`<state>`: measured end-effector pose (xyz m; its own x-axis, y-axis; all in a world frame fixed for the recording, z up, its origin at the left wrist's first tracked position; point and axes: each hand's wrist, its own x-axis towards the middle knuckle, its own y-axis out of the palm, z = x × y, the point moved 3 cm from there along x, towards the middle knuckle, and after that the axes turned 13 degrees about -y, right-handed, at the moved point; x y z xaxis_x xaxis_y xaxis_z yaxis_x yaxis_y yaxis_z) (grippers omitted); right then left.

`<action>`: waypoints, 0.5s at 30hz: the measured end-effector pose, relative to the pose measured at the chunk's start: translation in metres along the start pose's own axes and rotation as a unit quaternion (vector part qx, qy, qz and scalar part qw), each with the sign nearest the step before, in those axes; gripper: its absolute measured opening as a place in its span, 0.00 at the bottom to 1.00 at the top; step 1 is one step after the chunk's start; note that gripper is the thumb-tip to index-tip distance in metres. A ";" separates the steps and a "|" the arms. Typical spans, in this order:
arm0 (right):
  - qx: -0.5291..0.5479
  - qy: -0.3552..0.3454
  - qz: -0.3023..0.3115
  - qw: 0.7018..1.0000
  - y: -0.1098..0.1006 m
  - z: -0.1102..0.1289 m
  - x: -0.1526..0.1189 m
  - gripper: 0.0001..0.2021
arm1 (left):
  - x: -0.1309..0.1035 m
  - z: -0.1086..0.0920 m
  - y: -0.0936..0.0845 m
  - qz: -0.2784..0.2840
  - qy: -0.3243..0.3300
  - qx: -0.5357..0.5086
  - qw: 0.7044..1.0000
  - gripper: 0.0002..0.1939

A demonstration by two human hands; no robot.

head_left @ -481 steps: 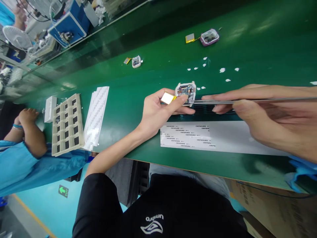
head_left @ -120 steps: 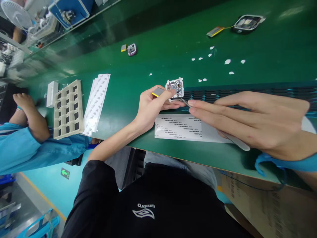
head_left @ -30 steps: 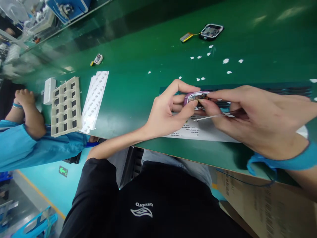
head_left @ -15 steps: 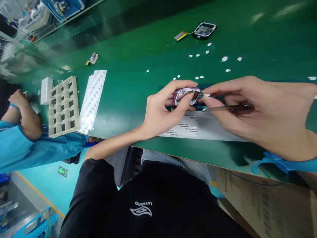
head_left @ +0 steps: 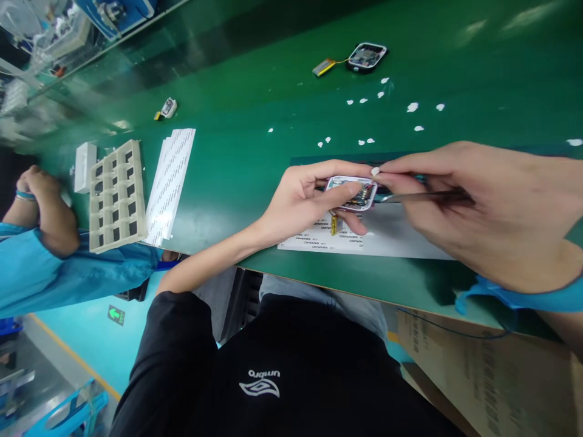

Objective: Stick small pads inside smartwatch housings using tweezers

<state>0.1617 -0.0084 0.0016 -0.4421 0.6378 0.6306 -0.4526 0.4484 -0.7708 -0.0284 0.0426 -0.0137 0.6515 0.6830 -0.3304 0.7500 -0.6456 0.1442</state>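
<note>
My left hand [head_left: 314,191] grips an opened watch-like device [head_left: 351,180] with a pale rim, its thumb lying over the exposed circuit board. A small yellow battery [head_left: 334,226] hangs below the casing, near the left fingers. Close to the device's upper right corner, my right hand [head_left: 450,200] pinches a small white piece [head_left: 375,172] between thumb and index finger. That same hand also keeps a thin metal tool, apparently tweezers [head_left: 421,196], across its palm, the tip pointing at the device's right edge. Printed white backing paper [head_left: 314,241] lies under both hands.
Several white scraps [head_left: 412,107] dot the green table [head_left: 228,176]. Farther back lies another opened device [head_left: 367,56] with its battery; a smaller one [head_left: 169,108] sits left. A compartment tray [head_left: 117,197], printed strips [head_left: 170,182] and a white box [head_left: 85,167] stand near a co-worker's hands [head_left: 40,188].
The device has turned in my left hand: its board now faces up more fully and the battery hangs below. My right fingers with the white piece remain close to its upper right corner.
</note>
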 end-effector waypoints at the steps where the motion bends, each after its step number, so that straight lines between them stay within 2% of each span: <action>1: -0.008 -0.019 -0.005 1.000 0.000 0.000 -0.001 0.09 | 0.000 0.000 -0.001 -0.005 0.001 0.003 1.000 0.05; 5: -0.033 -0.089 -0.035 0.995 0.001 0.003 -0.005 0.11 | -0.001 0.002 -0.002 -0.051 0.020 0.049 0.997 0.06; 10: -0.051 -0.123 -0.045 0.990 0.006 0.005 -0.005 0.14 | 0.003 0.009 -0.002 -0.060 0.020 0.073 0.995 0.08; 12: -0.033 -0.091 -0.035 0.995 0.008 0.004 -0.004 0.13 | 0.005 0.011 -0.003 -0.059 0.017 0.073 0.995 0.08; 15: 0.036 0.035 -0.054 0.997 0.005 -0.004 -0.002 0.20 | 0.006 0.011 -0.005 -0.048 0.017 0.064 0.997 0.08</action>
<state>0.1636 -0.0051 -0.0037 -0.3336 0.6314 0.7000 -0.5510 0.4719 -0.6883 -0.0296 0.0465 -0.0264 0.5832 0.7530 -0.3048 0.7894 -0.6139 -0.0064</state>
